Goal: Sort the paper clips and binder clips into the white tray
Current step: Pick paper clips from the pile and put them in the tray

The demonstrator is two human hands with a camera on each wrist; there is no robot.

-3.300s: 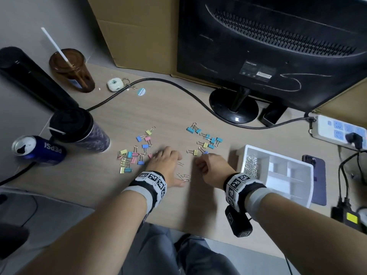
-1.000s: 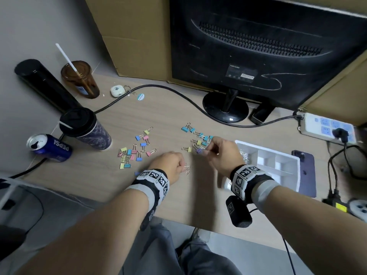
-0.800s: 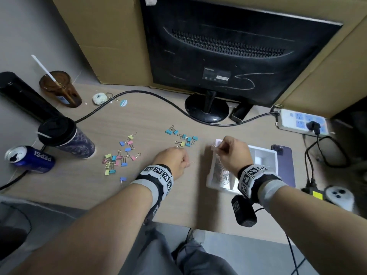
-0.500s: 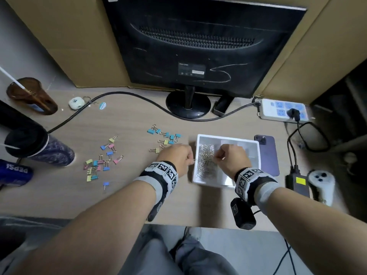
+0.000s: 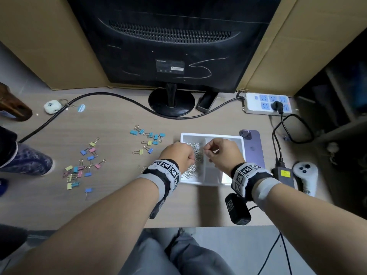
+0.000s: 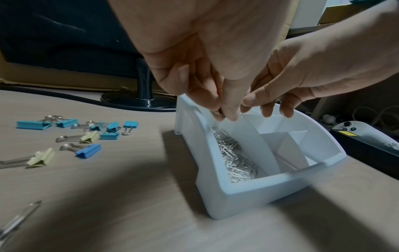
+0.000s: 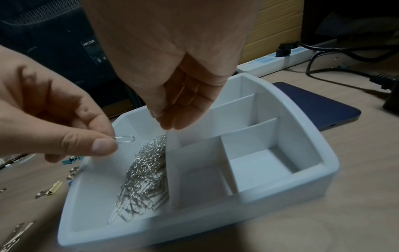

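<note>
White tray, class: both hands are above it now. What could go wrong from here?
1. The left hand pinches a paper clip by its very tip; it might slip and fall outside the white tray.
2. The right hand hangs over the divider beside the paper clip pile, so anything dropped there could land in an empty compartment.

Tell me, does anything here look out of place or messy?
Mostly tidy. A can lies on its side at the desk's left edge, and coloured binder clips lie scattered outside the white tray.
</note>
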